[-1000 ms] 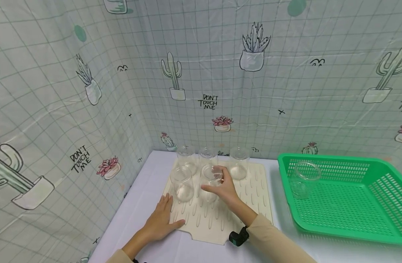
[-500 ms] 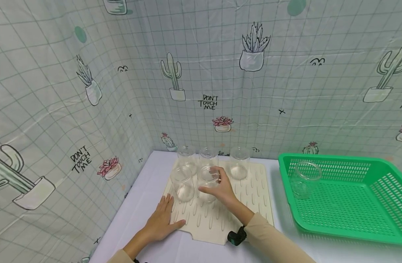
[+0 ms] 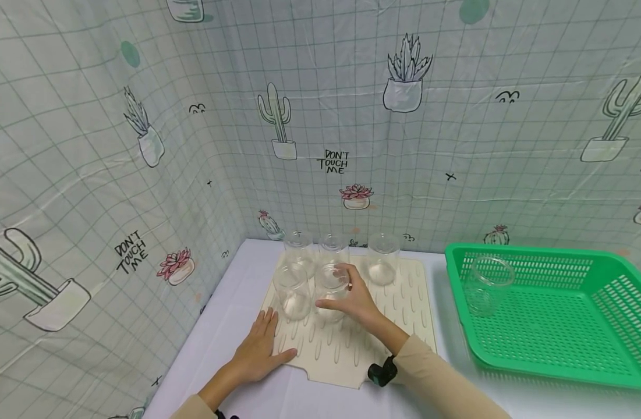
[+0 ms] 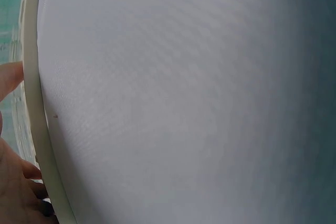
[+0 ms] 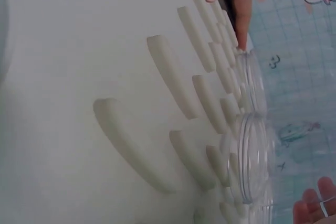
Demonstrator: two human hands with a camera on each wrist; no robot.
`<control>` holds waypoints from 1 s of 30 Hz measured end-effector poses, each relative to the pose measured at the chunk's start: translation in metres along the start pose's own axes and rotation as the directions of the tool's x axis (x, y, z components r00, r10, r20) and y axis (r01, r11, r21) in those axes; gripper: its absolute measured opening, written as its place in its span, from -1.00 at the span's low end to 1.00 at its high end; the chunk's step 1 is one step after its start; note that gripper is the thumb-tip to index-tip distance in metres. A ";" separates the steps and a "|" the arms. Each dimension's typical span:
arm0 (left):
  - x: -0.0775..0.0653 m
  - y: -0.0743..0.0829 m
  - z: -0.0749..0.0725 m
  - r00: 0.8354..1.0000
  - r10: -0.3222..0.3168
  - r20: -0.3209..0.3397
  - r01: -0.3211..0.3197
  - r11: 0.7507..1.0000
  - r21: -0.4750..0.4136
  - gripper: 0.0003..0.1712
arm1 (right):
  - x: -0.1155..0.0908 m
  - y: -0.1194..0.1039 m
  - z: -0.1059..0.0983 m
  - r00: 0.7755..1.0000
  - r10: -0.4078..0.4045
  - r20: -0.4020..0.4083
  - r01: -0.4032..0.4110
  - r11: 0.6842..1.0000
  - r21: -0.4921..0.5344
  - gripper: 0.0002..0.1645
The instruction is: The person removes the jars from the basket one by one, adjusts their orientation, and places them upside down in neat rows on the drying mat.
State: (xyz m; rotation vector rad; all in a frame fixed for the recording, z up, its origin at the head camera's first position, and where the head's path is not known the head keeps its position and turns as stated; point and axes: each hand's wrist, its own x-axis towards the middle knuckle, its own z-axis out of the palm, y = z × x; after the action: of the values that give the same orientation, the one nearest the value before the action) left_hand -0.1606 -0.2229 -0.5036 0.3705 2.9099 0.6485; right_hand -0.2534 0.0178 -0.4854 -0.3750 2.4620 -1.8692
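My right hand (image 3: 358, 299) grips a clear glass (image 3: 329, 291), thumb on its near side and fingers round its far right. That glass stands on the beige ridged mat (image 3: 330, 366), just right of another clear glass (image 3: 293, 297). Behind these two are a back-left glass (image 3: 299, 253), a back-middle glass (image 3: 334, 247) and a back-right glass (image 3: 383, 262). On the mat's left edge my left hand (image 3: 257, 346) rests with fingers straight. The right wrist view shows the ridges close up, a glass's base (image 5: 252, 158) and my right fingertips (image 5: 315, 205).
A green plastic basket (image 3: 553, 375) stands right of the mat, with one clear glass (image 3: 487, 288) tilted in its left end. White cloth (image 3: 278, 401) covers the table. A cactus-print curtain (image 3: 430, 203) hangs close behind and on the left.
My right hand has shifted slightly left with the glass, bringing it closer to the front-left one, and then stays nearly still. The left hand has not moved on the mat.
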 end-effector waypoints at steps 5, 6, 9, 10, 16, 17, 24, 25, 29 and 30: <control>0.002 0.000 0.000 1.000 -0.003 0.003 0.003 1.000 0.006 0.11 | 0.000 -0.005 -0.008 1.000 0.017 0.026 -0.017 1.000 -0.001 0.11; 0.002 0.000 0.000 1.000 -0.004 0.004 0.004 1.000 0.007 0.11 | 0.000 -0.006 -0.010 0.999 0.010 0.030 -0.011 1.000 0.003 0.11; 0.003 0.000 0.000 1.000 -0.004 0.005 0.004 1.000 0.007 0.11 | 0.000 -0.009 -0.016 0.999 -0.008 0.038 0.007 0.999 0.035 0.10; 0.003 0.000 0.000 1.000 -0.004 0.007 0.004 1.000 0.007 0.11 | 0.000 -0.010 -0.019 0.999 -0.012 0.042 0.011 0.999 0.045 0.11; 0.002 0.001 0.001 1.000 -0.004 0.008 0.003 1.000 0.008 0.11 | 0.000 -0.021 -0.035 0.997 -0.043 0.056 0.037 0.993 0.112 0.05; 0.002 0.001 0.001 1.000 -0.005 0.009 0.005 1.000 0.008 0.12 | 0.000 -0.024 -0.038 0.997 -0.044 0.058 0.037 0.992 0.123 0.03; 0.000 0.001 0.001 1.000 0.000 0.000 0.000 1.000 -0.003 0.11 | -0.002 -0.044 -0.064 0.996 -0.046 0.076 0.031 0.982 0.188 -0.01; 0.000 0.001 0.001 1.000 -0.001 0.001 0.001 1.000 -0.001 0.11 | -0.002 -0.047 -0.068 0.995 -0.055 0.079 0.039 0.979 0.199 -0.02; 0.000 0.001 0.000 1.000 -0.005 0.000 0.005 1.000 0.002 0.12 | -0.005 -0.057 -0.086 0.992 -0.098 0.077 0.075 0.965 0.252 -0.04; 0.000 0.001 0.000 1.000 -0.005 -0.001 0.005 1.000 0.000 0.12 | -0.006 -0.059 -0.090 0.991 -0.110 0.073 0.088 0.963 0.255 -0.04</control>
State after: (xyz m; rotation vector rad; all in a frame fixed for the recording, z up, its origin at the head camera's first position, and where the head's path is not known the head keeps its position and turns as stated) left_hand -0.1601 -0.2215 -0.5032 0.3637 2.9104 0.6487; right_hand -0.2526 0.0893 -0.4047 -0.5624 2.1530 -2.1220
